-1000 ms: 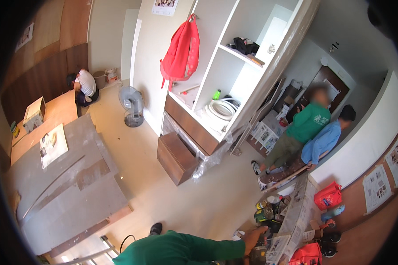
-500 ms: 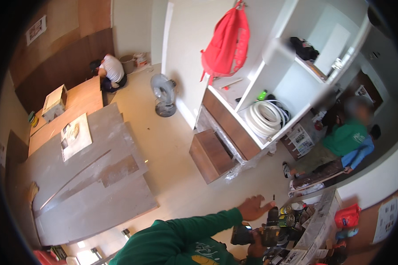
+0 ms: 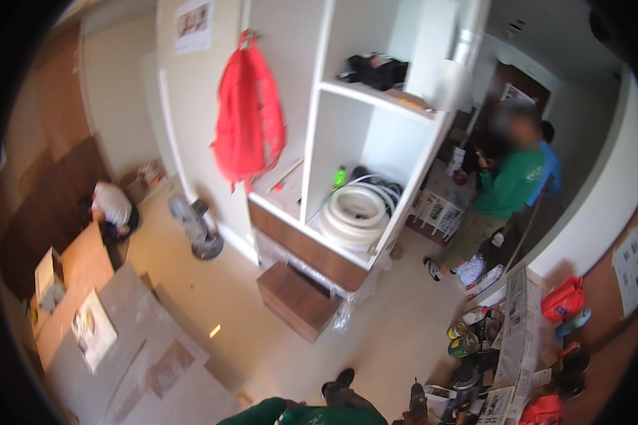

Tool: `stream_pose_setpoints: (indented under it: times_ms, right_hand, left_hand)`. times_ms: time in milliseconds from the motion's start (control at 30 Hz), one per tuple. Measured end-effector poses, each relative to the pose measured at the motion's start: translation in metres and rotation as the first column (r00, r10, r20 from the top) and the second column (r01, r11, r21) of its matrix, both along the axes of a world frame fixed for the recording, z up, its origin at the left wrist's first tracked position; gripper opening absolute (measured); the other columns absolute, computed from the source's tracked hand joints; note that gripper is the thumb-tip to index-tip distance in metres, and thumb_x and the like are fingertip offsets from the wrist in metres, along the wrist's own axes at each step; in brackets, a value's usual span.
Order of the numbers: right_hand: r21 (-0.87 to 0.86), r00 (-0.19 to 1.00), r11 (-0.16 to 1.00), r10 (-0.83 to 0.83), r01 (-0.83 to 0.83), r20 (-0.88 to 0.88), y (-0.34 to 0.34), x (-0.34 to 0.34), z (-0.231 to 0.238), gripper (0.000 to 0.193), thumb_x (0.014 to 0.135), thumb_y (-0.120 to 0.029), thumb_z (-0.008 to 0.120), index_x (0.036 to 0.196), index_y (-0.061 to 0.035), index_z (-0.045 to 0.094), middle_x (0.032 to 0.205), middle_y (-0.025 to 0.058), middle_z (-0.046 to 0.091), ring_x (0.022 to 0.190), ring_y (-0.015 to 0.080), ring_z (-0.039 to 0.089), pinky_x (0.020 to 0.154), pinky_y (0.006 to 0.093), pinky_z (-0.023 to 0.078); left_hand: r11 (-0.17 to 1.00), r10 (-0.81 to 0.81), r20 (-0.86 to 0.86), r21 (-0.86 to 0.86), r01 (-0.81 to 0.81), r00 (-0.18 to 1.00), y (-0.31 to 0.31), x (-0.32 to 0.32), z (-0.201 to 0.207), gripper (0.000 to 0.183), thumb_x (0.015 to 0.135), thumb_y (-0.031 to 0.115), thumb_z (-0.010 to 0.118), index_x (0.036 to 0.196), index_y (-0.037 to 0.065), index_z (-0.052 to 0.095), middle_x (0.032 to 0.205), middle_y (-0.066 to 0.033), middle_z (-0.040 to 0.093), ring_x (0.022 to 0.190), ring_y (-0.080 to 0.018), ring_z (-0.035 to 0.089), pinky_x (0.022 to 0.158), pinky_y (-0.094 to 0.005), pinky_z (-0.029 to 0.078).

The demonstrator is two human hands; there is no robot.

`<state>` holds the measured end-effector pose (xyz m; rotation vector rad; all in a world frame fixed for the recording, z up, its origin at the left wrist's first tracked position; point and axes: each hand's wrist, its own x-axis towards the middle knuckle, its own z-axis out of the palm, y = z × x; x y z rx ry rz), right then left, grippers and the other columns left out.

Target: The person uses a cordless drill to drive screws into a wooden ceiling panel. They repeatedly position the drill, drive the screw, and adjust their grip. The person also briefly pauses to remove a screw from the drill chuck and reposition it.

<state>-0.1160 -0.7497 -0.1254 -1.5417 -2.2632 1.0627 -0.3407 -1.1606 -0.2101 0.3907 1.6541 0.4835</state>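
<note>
A cordless drill (image 3: 418, 402), yellow and black, points upward at the lower edge. My right hand (image 3: 403, 421) holds it; only a sliver of that hand shows beside the drill. My left arm, in a green sleeve (image 3: 259, 412), crosses the lower edge towards my body. At its end just a small bit of my left hand (image 3: 293, 403) shows, with the fingers hidden. One of my dark shoes (image 3: 344, 377) stands on the floor beyond my torso.
To my right, cans (image 3: 463, 346) and tools crowd beside a newspaper-covered ledge (image 3: 515, 333). A brown drawer box (image 3: 298, 299) lies below the white shelf unit holding coiled white hose (image 3: 354, 214). Grey boards (image 3: 131, 354) lie left. Two people stand far right; another crouches far left.
My view has swung right. The drill has dropped to the lower edge, and my left hand has come away from near its tip, back towards my body.
</note>
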Motion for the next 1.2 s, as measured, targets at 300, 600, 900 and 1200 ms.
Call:
stream_pose_setpoints:
  times_ms: [300,600,900,1200]
  right_hand:
    - [-0.034,0.974,0.998,-0.052,0.06,0.221,0.005,-0.034,-0.044,0.039,0.073,-0.025,0.077,0.105,-0.0034,0.069,0.101,0.0115,0.073,0.093,0.0302,0.07,0.086,0.0428,0.056]
    - [0.053,0.953,0.977,-0.214,0.207,0.214,-0.017,-0.074,-0.054,0.044,0.071,-0.032,0.078,0.105,-0.0048,0.071,0.104,0.0144,0.075,0.096,0.0345,0.071,0.088,0.044,0.057]
    - [-0.198,0.727,0.701,-0.673,0.685,0.133,-0.12,-0.112,-0.054,0.026,0.065,-0.02,0.082,0.078,-0.0011,0.068,0.069,0.0127,0.07,0.06,0.028,0.069,0.065,0.0444,0.061]
    - [-0.325,0.59,0.526,-0.795,0.786,0.142,-0.205,-0.093,-0.051,0.024,0.065,-0.019,0.082,0.076,-0.0025,0.068,0.066,0.0105,0.068,0.058,0.028,0.067,0.061,0.0451,0.06]
  left_hand:
    - [0.787,0.616,-0.248,0.236,-0.57,0.747,0.025,-0.205,0.051,0.014,0.088,0.016,0.072,0.094,0.005,0.079,0.081,-0.0106,0.075,0.066,-0.0189,0.072,0.061,-0.0334,0.06]
    - [0.788,0.614,-0.35,0.324,-0.523,0.708,0.098,-0.332,0.157,0.007,0.087,0.006,0.073,0.089,0.002,0.079,0.074,-0.0104,0.074,0.057,-0.0169,0.07,0.05,-0.0299,0.057]
    - [0.985,0.011,-0.651,0.138,0.103,0.759,0.085,-0.358,0.112,0.043,0.093,0.044,0.065,0.098,0.003,0.077,0.088,-0.0196,0.075,0.08,-0.0328,0.073,0.075,-0.0451,0.058]
    - [0.81,-0.139,-0.837,0.211,0.547,0.529,0.15,-0.398,0.1,0.035,0.091,0.04,0.065,0.1,0.009,0.078,0.102,-0.018,0.075,0.095,-0.0402,0.071,0.087,-0.0458,0.057]
